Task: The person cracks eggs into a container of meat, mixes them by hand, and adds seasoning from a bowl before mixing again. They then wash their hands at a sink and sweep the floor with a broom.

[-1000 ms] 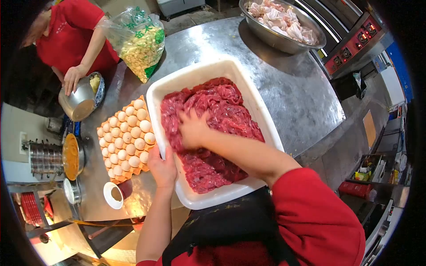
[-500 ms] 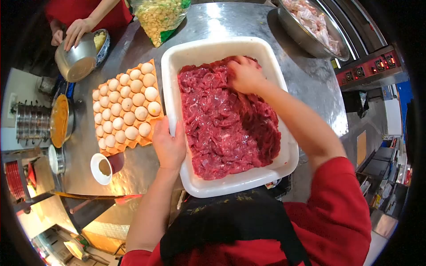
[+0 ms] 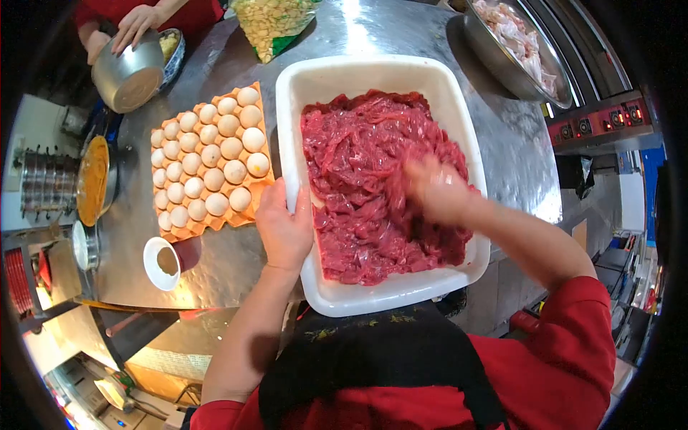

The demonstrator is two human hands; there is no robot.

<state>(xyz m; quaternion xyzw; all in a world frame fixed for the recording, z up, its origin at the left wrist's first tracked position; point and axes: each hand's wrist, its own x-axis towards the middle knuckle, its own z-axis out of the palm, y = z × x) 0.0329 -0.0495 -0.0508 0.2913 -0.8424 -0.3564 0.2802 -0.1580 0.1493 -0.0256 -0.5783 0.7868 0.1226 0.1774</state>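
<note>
A white plastic tub (image 3: 373, 72) stands before me on the metal table, holding a thick layer of raw, glossy red meat strips (image 3: 358, 179). My left hand (image 3: 285, 228) is closed on the tub's left rim, thumb over the edge. On the right side of the meat is my right hand (image 3: 438, 188), smeared by motion. Its fingertips reach into the strips, so whether they grip any cannot be made out. Left of the tub, close to my left hand, lies an orange tray of eggs (image 3: 208, 158).
A white cup (image 3: 162, 264) lies tipped near the table's front edge. At the back left, another person's hands (image 3: 136, 27) hold a metal bowl (image 3: 127, 75). A bag of yellowish pieces (image 3: 272, 25) and a large steel bowl of pale raw meat (image 3: 519, 54) stand farther back.
My right hand has moved from the far end of the meat toward me and to the right. The tub appears slightly farther right in view; my left hand stays on its rim.
</note>
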